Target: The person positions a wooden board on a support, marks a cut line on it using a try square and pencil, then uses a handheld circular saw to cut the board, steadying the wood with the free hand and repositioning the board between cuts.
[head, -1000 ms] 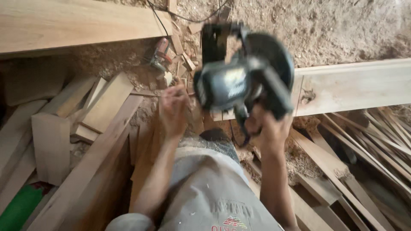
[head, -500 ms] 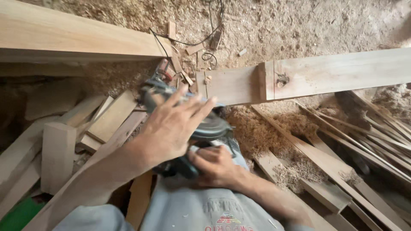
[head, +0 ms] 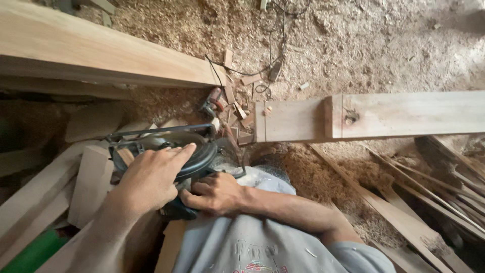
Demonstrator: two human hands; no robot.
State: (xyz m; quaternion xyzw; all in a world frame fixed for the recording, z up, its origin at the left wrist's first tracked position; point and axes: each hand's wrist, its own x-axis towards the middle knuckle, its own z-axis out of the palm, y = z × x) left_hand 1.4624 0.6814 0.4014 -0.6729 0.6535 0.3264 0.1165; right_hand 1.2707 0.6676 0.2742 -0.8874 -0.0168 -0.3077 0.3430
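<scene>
A dark circular saw (head: 194, 151) rests low in front of me, over wooden offcuts. My left hand (head: 151, 177) lies flat on top of its round blade guard, fingers spread over it. My right hand (head: 217, 194) is wrapped around the saw's handle just below the guard. A thick wooden beam (head: 384, 119) with a notched joint runs to the right of the saw. My grey shirt fills the lower middle of the view.
A long wide plank (head: 96, 58) crosses the upper left. Loose boards (head: 88, 184) lie at left, thin strips (head: 434, 197) at right. Sawdust covers the ground, with a black cable (head: 268, 65) and small scraps near the beam's end. A green object (head: 30, 253) sits at lower left.
The saw came down from raised in my right hand to low at the left. My left hand moved onto its guard, and my right hand stayed on the handle.
</scene>
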